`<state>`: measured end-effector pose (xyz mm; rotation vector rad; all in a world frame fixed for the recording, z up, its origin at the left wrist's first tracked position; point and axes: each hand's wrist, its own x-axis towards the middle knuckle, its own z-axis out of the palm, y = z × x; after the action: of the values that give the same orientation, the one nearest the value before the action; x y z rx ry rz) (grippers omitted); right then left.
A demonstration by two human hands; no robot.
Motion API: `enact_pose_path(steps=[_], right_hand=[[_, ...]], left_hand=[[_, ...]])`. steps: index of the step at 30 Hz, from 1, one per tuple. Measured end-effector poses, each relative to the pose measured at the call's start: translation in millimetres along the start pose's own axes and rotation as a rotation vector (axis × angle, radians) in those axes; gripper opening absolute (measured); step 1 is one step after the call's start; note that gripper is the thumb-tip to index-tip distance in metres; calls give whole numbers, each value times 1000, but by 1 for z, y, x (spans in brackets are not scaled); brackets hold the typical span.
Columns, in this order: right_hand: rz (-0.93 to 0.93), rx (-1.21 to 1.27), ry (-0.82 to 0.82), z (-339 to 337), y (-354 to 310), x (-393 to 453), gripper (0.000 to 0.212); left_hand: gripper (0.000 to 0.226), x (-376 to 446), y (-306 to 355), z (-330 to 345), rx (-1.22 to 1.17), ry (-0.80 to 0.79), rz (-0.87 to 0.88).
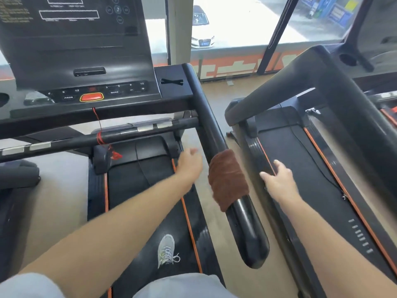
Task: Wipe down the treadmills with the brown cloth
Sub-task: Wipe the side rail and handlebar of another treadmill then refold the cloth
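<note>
Seen from the head camera looking down, a brown cloth [228, 179] lies draped over the black side handrail [217, 151] of a treadmill [137, 173], wrapped around the rail partway along its length, with neither hand touching it. The left hand [190, 163] hovers just beside the cloth on the belt side of the handrail, fingers relaxed and apart, holding nothing; it looks blurred. The right hand [279, 181] is on the other side of the handrail, near the cloth, fingers spread open and empty, above the edge of a second treadmill [305, 168]. Beyond the far end of the handrail stands the console [86, 61] with a red stop button [91, 97] and a red cord [99, 130] hanging down to a crossbar [103, 136]. Below the handrail, on the first treadmill's belt, is a foot in a grey sneaker [166, 250]. Past the console, through a window, a white car [202, 29] is parked.
</note>
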<state>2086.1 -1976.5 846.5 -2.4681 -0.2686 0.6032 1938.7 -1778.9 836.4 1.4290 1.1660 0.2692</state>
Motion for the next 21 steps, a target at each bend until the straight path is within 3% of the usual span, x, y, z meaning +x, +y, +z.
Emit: enact_pose_path(steps=[3,6,9,12,15,17,21], right_hand=[[-170,3,-117,32,-19,-9,79],[-229,-144,-223,75,-39,1,100],[-225,-385,-74,107,-51,10,109],[-281,-431,11,115,-65,28,101],[-305,-415,9,122,-88,58,98],[-325,-402,1,126,-109,81,95],[-333,-339,-27,136,-164,131,86]], left_hand=[[43,-21,-45,25,30,-144,-175],[54,-38,-64,50,-289,-287,-318],[66,-34,-63,65,-634,-414,-401],[62,-14,-54,60,-743,-450,-420],[70,25,-47,46,-614,-429,-349],[63,57,-35,29,-429,-284,-232],[38,127,5,-26,154,146,308]])
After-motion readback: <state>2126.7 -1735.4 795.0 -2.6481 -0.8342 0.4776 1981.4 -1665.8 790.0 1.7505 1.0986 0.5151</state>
